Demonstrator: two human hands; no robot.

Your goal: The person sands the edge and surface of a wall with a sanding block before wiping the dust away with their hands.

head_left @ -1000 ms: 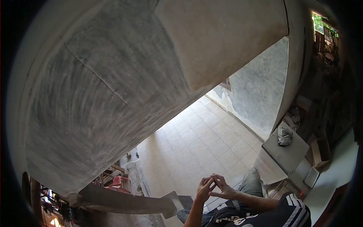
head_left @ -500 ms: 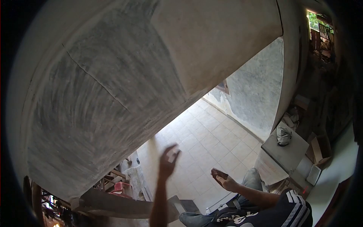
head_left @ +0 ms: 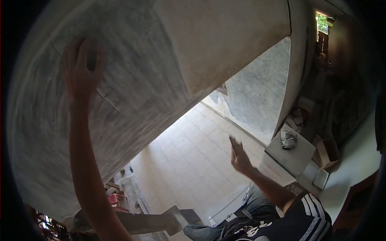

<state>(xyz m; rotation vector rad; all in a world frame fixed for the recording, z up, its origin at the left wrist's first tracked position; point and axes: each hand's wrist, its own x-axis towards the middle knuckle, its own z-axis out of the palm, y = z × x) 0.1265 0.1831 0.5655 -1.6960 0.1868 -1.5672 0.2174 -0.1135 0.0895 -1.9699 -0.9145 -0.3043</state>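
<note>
My left hand [head_left: 82,70] is raised to the grey-plastered wall [head_left: 132,76], fingers spread and laid against it over a thin crack [head_left: 108,100]. Dark shadow shows between its thumb and fingers. Lower down on the other side, my right hand [head_left: 241,161] hangs in front of my body, above the tiled floor. Its fingers are closed on a flat dark brown block [head_left: 234,143], smeared by motion and seen nearly edge-on.
A light-coloured cabinet [head_left: 291,150] stands at the right with a crumpled bag [head_left: 288,138] on top. Beside it is an open cardboard box [head_left: 326,152]. Pale tiles [head_left: 193,140] cover the floor below. A red plastic item [head_left: 118,199] lies among clutter at lower left.
My left hand has risen up and left, from in front of the floor onto the wall. My right hand has moved up slightly and turned, still gripping the brown block. The view has shifted a little.
</note>
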